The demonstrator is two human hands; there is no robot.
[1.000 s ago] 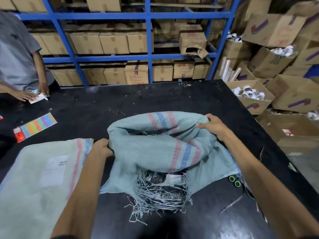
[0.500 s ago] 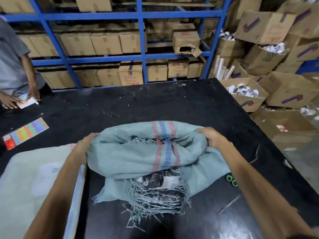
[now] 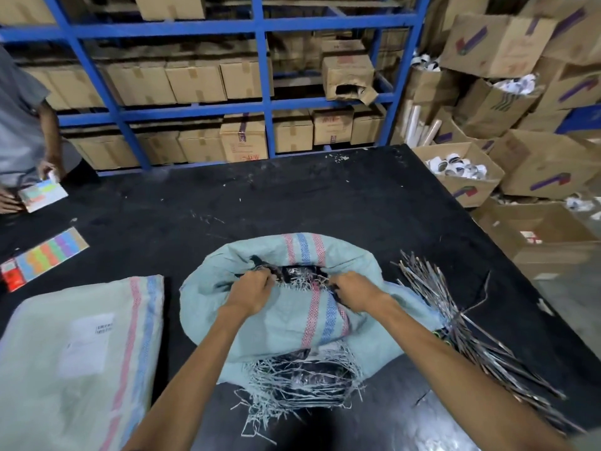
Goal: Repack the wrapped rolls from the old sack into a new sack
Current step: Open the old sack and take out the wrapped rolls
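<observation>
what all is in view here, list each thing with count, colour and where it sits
old sack: one, pale green with red and blue stripes, frayed, table centre
wrapped rolls: count hidden, dark and shiny, inside old sack
new sack: one, pale green, striped, flat at table's near left
loose strips: one bundle, grey, right of old sack
colour chart card: one, multicoloured, table's left
table: one, black
rack: one, blue, behind table
cardboard boxes: many, brown, on rack and piled at right
other person: one, grey shirt, far left
left hand: grips old sack's frayed edge
right hand: grips the same edge
</observation>
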